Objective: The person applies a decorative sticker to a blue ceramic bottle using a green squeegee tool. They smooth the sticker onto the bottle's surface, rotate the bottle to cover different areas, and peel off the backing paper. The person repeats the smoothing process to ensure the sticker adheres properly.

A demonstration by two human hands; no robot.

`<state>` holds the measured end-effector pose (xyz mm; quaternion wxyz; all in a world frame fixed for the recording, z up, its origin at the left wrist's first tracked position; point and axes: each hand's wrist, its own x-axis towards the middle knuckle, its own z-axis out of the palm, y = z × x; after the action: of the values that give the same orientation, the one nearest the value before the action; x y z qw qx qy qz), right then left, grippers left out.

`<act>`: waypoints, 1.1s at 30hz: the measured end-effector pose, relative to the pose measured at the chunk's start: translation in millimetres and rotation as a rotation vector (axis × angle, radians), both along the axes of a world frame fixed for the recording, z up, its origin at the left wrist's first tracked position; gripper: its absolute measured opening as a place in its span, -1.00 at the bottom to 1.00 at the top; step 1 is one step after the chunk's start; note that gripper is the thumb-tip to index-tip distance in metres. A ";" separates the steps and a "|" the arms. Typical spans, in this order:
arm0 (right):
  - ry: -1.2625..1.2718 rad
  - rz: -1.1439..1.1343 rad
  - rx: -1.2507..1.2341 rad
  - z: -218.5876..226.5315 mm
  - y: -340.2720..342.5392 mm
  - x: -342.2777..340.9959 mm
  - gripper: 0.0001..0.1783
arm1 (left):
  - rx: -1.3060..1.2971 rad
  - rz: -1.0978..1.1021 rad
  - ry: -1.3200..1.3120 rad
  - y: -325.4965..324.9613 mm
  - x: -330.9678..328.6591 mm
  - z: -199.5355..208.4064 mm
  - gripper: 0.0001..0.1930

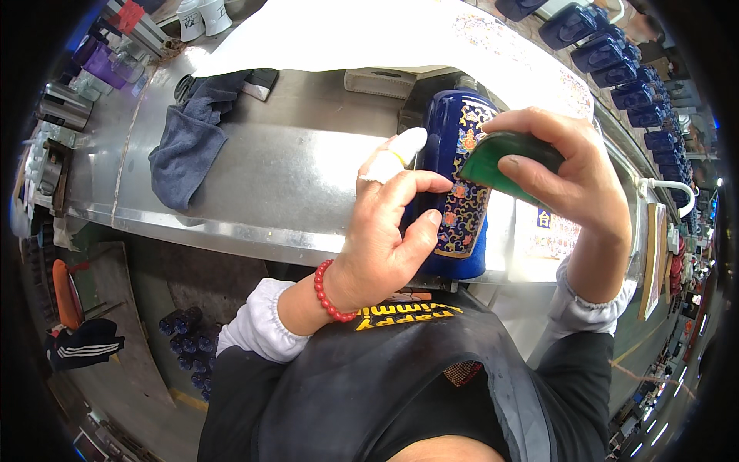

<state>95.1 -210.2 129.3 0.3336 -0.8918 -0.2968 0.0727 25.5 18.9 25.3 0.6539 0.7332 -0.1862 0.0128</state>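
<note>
A dark blue bottle lies on the steel bench, its neck pointing away from me. Along its face runs a colourful floral decal with a gold border. My left hand, with white wraps on some fingers and a red bead bracelet at the wrist, rests at the bottle's left side. Its index fingertip touches the decal's left edge; its thumb is spread apart, lower down by the bottle. My right hand grips a green flat scraper between thumb and fingers, over the right side of the decal. The scraper's lower edge hides part of the pattern.
A grey-blue cloth lies on the steel bench at left. White sheets with printed decals spread across the back and right. Several blue bottles stand in rows at far right. Cups and jars crowd the far left.
</note>
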 end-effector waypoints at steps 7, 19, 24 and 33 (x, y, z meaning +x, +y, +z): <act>-0.108 -0.315 0.156 -20.3 10.5 -52.3 -0.71 | 0.136 0.074 -0.071 2.1 11.8 -7.7 -0.79; -0.086 -0.465 0.159 -29.8 24.2 -78.7 -0.71 | 0.112 0.146 -0.233 -8.0 23.6 -17.2 -0.82; -0.117 -0.515 0.223 -39.4 16.6 -82.6 -0.71 | 0.276 0.160 -0.347 -8.2 29.6 -8.6 -0.81; -0.077 -0.566 0.312 -55.1 10.7 -91.2 -0.68 | 0.426 0.189 -0.360 -11.8 34.5 0.4 -0.80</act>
<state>3.8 -199.4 74.2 0.4619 -0.8791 -0.0568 -0.1031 60.0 7.2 25.8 0.4376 0.8540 -0.2287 0.1640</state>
